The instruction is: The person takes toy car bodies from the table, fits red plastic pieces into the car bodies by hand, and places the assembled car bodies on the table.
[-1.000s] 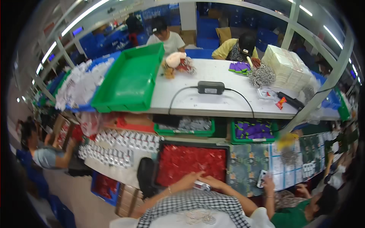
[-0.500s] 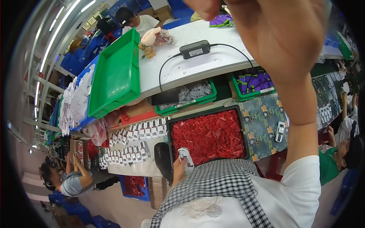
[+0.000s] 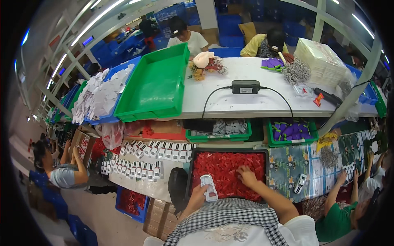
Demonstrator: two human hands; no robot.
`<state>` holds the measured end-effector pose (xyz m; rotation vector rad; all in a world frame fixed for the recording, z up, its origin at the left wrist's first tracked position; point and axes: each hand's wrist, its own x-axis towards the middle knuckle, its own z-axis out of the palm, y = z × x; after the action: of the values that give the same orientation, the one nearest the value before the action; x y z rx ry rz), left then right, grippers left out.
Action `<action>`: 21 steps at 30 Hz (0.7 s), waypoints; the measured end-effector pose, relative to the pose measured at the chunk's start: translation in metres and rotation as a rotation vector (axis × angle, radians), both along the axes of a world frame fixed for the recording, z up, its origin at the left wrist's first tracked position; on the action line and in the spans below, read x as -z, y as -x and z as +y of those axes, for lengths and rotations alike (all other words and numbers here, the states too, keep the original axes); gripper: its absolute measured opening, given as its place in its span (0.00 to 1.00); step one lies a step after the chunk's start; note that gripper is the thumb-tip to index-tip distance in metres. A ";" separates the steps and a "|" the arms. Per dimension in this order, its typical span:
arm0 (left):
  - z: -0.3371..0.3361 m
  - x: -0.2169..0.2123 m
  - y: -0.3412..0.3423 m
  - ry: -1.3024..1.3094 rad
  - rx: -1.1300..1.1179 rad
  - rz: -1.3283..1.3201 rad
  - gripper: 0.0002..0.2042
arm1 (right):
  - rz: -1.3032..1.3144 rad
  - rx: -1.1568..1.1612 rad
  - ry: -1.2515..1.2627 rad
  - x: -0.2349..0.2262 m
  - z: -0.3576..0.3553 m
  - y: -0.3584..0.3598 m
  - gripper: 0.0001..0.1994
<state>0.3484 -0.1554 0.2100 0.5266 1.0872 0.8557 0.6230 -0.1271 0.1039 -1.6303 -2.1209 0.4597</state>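
Observation:
My left hand point(image 3: 197, 196) grips a small white plastic casing point(image 3: 209, 187) at the near left edge of a black tray point(image 3: 190, 174). The casing is oblong with a grey face and a dark red patch at its lower end. Loose red plastic pieces point(image 3: 217, 164) fill the tray. My right hand point(image 3: 247, 177) reaches into them near the middle, fingers bent down and somewhat apart. The fingertips touch the pieces; I see nothing held in them. Another white casing point(image 3: 300, 183) with a dark window lies on the patterned mat to the right.
Rows of white casings point(image 3: 156, 151) stand left of the tray, beside a black object point(image 3: 178, 184). Beyond are green bins of grey parts point(image 3: 218, 136) and purple parts point(image 3: 292, 140). A shelf above bears a black power adapter point(image 3: 245, 87) and a green tray point(image 3: 154, 82). Co-workers sit nearby.
My right hand has come down from close before the camera into the red pieces. The view has shifted, showing more of the shelf. My left hand still holds the white casing.

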 end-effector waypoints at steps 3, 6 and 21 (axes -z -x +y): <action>-0.003 -0.006 0.003 0.036 0.033 0.012 0.12 | 0.077 0.016 0.152 -0.041 -0.027 0.015 0.11; 0.000 0.003 0.004 0.067 -0.031 -0.086 0.14 | 0.063 0.015 0.166 -0.102 -0.035 0.021 0.09; 0.039 -0.036 -0.057 -0.164 0.117 0.064 0.10 | 0.973 0.170 0.024 -0.142 -0.005 0.027 0.07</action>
<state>0.4056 -0.1163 0.2462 0.7518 1.0384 0.8338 0.5957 -0.1324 0.2460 -1.1938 -1.2390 0.9737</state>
